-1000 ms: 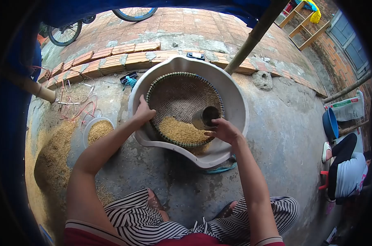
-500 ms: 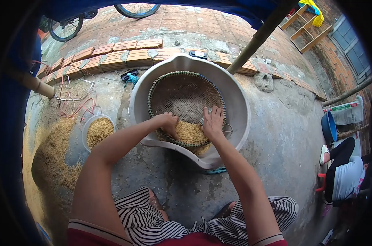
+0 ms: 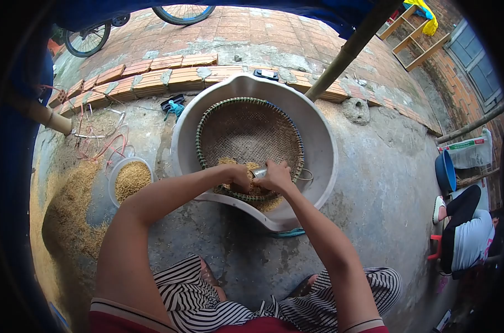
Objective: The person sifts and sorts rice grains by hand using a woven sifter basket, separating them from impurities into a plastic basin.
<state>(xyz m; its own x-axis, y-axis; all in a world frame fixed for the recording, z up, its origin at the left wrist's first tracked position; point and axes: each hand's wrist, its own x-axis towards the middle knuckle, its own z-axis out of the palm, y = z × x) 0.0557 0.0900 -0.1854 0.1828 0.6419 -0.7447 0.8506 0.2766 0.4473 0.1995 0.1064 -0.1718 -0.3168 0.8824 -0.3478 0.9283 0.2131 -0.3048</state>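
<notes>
A woven basket (image 3: 252,133) with a green-bound rim sits inside a large grey basin (image 3: 324,150). Yellow grain (image 3: 228,161) lies in the basket's near part, and more is in the basin below. My right hand (image 3: 277,176) is closed around a small ribbed metal can (image 3: 259,172) over the grain. Close beside the can, my left hand (image 3: 239,176) is down at the grain with its fingers curled; the fingertips are hidden, so its hold cannot be made out.
A tub of grain (image 3: 132,180) and a spread grain pile (image 3: 85,205) are at the left. Low bricks (image 3: 185,77) run behind the basin, near a bamboo pole (image 3: 346,55). A seated person (image 3: 468,238) and a blue basin (image 3: 445,172) are at the right.
My hands have come closer together over the grain. The can, mostly hidden under my right hand before, now shows between my hands. The basket and basin have shifted slightly left.
</notes>
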